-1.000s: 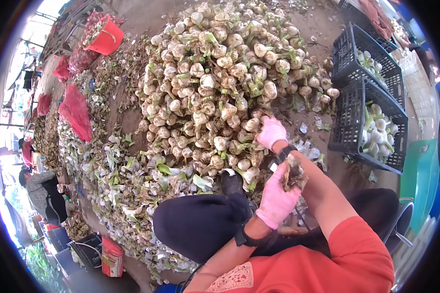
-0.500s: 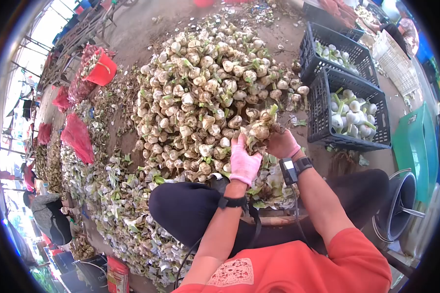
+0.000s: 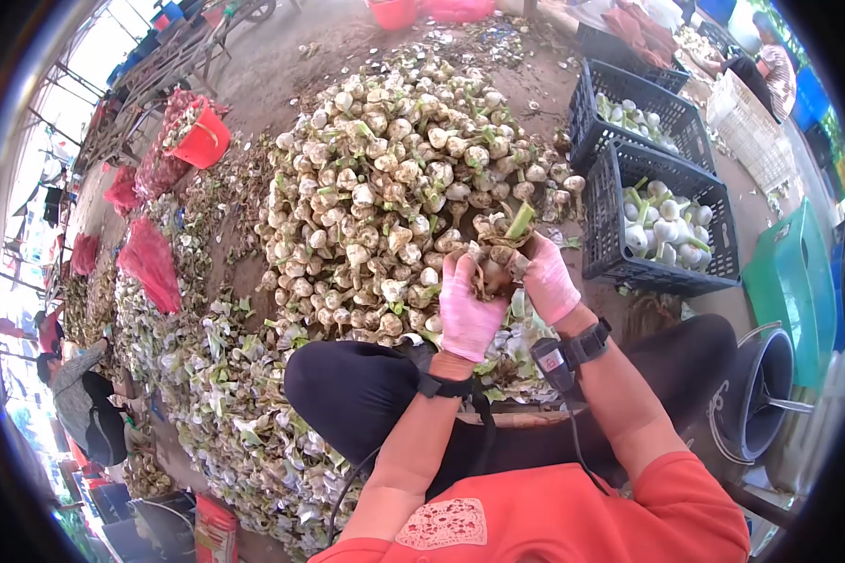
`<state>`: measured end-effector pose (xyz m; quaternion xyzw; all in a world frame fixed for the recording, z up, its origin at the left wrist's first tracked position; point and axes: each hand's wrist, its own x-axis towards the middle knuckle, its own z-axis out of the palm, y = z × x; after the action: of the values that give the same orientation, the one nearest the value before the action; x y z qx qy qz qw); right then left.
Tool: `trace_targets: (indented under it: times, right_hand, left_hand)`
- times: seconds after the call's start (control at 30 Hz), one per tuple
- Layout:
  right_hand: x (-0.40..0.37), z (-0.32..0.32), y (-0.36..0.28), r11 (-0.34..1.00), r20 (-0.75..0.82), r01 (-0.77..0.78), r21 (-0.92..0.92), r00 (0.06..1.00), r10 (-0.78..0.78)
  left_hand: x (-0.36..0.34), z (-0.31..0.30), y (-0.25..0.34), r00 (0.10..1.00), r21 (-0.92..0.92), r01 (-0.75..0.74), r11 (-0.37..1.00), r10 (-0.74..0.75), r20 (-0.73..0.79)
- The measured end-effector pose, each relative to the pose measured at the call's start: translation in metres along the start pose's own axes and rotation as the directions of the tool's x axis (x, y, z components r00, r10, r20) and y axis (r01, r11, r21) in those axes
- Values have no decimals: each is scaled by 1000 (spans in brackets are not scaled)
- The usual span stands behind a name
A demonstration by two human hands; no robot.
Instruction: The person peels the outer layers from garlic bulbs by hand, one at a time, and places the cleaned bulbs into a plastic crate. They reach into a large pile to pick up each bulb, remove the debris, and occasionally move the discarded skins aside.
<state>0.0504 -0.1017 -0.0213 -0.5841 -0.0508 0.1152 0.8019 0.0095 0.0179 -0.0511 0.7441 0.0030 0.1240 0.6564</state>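
Head view: garlic bulb [image 3: 491,267] clamped between fingers of left hand [image 3: 467,310] and right hand [image 3: 548,281] (green stem [image 3: 519,222] up)

Crates [image 3: 671,274] right of bulb heap [image 3: 385,188]

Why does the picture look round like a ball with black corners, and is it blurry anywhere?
Head view: a fisheye lens bends everything, so the black crate curves and the corners go black. Head view: daylight falls bright and even on the garlic pile, with white glare at the left edge. Head view: the left hand and right hand gripping a garlic bulb look sharp.
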Motion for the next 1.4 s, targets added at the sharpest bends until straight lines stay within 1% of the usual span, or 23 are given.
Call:
trace_targets:
  times: [0.07, 0.1, 0.13, 0.2, 0.33, 0.37, 0.4, 0.43, 0.5, 0.6, 0.63, 0.67, 0.73, 0.77, 0.93, 1.0, 1.07, 1.17, 1.23, 1.27, 1.33, 1.37, 1.4]
  right_hand:
    - [-2, 9, -2, 1000, -71, -10, -18, 997, 9]
    - [-2, 9, 2, 999, -91, -30, -20, 995, 28]
    - [-5, 8, 3, 999, -88, -33, -22, 996, 31]
    - [-8, 4, 4, 988, -20, -89, 128, 996, 92]
    - [-10, -6, -1, 995, 53, -88, 34, 995, 86]
    - [-12, -5, -6, 996, 61, -68, -52, 996, 71]
    - [-14, -6, -8, 990, 71, -47, -137, 996, 57]
    - [-15, -8, -8, 990, 70, -46, -134, 996, 56]
    - [-17, -12, -4, 991, 29, -132, -39, 991, 133]
    - [-19, -22, 1, 997, -3, -69, -20, 998, 69]
    - [-20, -23, 0, 998, -8, -67, -15, 998, 67]
    - [-22, -24, -2, 999, 7, -41, -23, 999, 41]
    - [-23, -28, -1, 1000, 14, -12, -29, 1000, 12]
    - [-20, -30, 3, 999, -12, 16, -48, 1000, -16]
    - [-22, -33, -2, 981, -84, 52, -185, 994, -69]
    - [-24, -30, -5, 968, -93, 50, -248, 993, -75]
    - [-26, -29, -12, 945, -78, 68, -321, 992, -98]
    - [-26, -28, -17, 967, -73, 6, -256, 997, -25]
    - [-23, -29, -12, 985, -117, -4, -172, 993, -17]
    - [-22, -28, -12, 985, -120, -4, -171, 993, -16]
    - [-21, -27, -12, 883, -113, 68, -465, 984, -135]
    - [-20, -26, -13, 883, -115, 64, -465, 985, -131]
    - [-19, -24, -14, 871, -141, 29, -490, 984, -112]
  left_hand:
    - [-2, 0, 2, 980, 118, -200, 973, 201, -2]
    - [-3, 2, 4, 996, -100, -80, 992, 74, -57]
    - [-4, 0, 5, 995, -101, -78, 992, 72, -61]
    - [-5, -4, 7, 995, -16, -96, 995, 96, -38]
    - [-5, -7, 16, 981, 224, -192, 955, 196, 6]
    - [-5, -5, 14, 999, -108, -36, 993, 33, -29]
    - [-4, -4, 12, 991, -429, 117, 896, -133, -9]
    - [-4, -4, 10, 991, -427, 117, 897, -133, -8]
    - [-2, -8, 5, 944, -758, 317, 570, -264, 196]
    - [1, -10, 25, 944, -669, 329, 666, -234, 232]
    - [1, -13, 24, 975, -462, 170, 871, -79, 210]
    - [1, -14, 23, 973, -458, 172, 872, -79, 216]
    - [1, -13, 24, 947, -659, 314, 684, -181, 264]
    - [1, -13, 24, 946, -656, 317, 685, -180, 270]
    - [0, -8, 10, 830, -755, 538, 375, -393, 396]
    - [4, -14, 8, 724, -759, 646, 89, -388, 571]
    - [7, -15, 15, 694, -713, 693, 105, -363, 622]
    - [3, -9, 29, 725, -728, 650, 218, -466, 508]
    - [-3, -9, 30, 857, -626, 515, 586, -376, 352]
    - [-4, -7, 25, 855, -624, 517, 585, -377, 355]
    - [-6, -3, 17, 947, -650, 317, 690, -259, 187]
    - [-6, -5, 20, 961, -452, 277, 848, -231, 154]
    - [-6, -9, 19, 960, -453, 280, 847, -235, 154]
